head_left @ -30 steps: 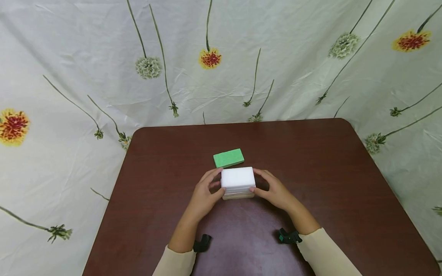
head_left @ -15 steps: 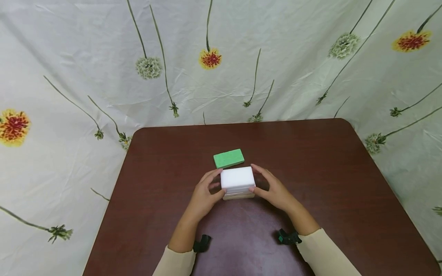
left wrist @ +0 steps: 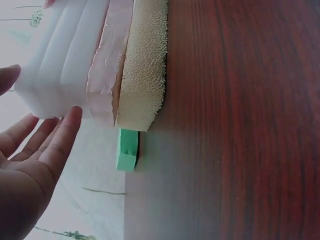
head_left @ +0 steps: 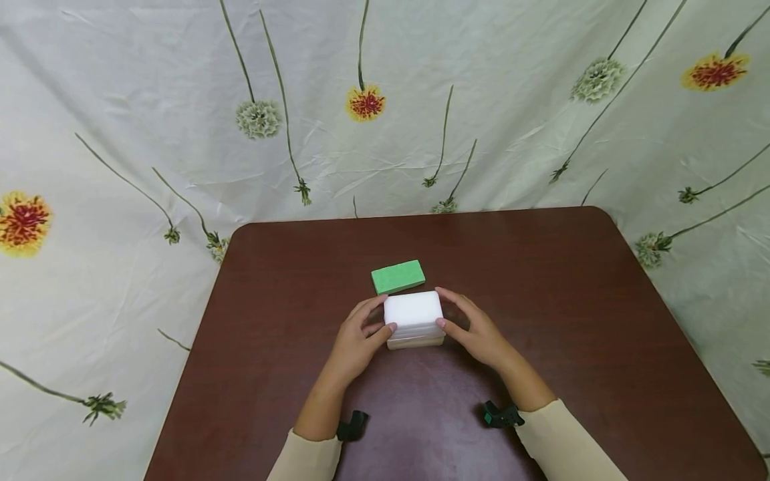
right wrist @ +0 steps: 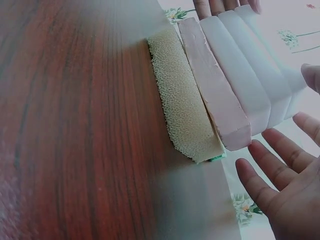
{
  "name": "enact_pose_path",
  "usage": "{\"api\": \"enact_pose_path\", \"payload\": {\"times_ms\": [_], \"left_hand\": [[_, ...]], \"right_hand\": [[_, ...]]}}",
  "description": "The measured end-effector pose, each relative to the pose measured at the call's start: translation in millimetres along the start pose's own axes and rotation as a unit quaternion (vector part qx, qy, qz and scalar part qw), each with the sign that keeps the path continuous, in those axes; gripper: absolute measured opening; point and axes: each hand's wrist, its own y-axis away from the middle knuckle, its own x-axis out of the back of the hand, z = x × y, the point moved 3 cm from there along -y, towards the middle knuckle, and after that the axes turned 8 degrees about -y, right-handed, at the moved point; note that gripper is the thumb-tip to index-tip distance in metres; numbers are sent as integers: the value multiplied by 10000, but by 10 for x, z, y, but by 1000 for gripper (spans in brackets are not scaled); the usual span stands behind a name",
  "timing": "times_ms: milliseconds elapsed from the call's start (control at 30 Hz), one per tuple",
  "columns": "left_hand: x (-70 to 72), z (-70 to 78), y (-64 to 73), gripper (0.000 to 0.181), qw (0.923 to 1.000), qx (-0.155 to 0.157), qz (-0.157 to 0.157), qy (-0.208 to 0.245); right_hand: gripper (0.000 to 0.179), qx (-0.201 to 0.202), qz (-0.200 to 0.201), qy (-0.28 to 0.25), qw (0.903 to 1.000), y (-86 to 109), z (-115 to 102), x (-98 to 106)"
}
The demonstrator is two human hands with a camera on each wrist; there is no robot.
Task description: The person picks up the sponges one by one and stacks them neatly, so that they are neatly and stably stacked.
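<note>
A stack of sponges stands on the table: a beige porous sponge at the bottom, a pink block over it, and white sponges on top. My left hand is at the left end, its fingertips touching the white sponges and its thumb near the front corner. On the right end, my right hand has its fingers spread and fairly straight, fingertips right at the pink block and white layers. Its thumb is by the near right corner. The layers' edges do not line up exactly.
Behind the stack lies a green block, flat on the dark brown wooden table. A pale cloth with printed flowers hangs past the table's far edge. Dark straps with small devices are on both wrists.
My right index finger has shifted slightly back and left toward the stack's far corner. Both thumbs have moved up a little at the front corners. The stack has hardly moved.
</note>
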Motion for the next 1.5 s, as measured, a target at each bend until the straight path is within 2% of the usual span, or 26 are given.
{"api": "enact_pose_path", "payload": {"times_ms": [367,533,767,1033,1167,1267,1500], "left_hand": [[-24,-42,-23,59,9994,0,-66,333],[-39,-47,-31,58,9993,27,-98,353],[-61,-70,-48,58,9987,285,-255,323],[-34,-45,-58,59,9986,177,-403,288],[20,-20,-87,57,9992,-78,-352,175],[72,-8,-120,51,9995,-241,-189,119],[169,-40,-199,45,9998,-64,113,116]], "right_hand": [[57,10,-27,-68,10000,-1,-13,-4],[57,-44,10,9,10000,8,-12,14],[57,-32,24,30,10000,18,-8,45],[57,11,-6,63,10000,20,-24,53],[56,28,-14,144,9999,17,-26,56],[56,24,-27,165,9999,15,-21,55],[56,44,-26,130,9999,11,-13,53]]}}
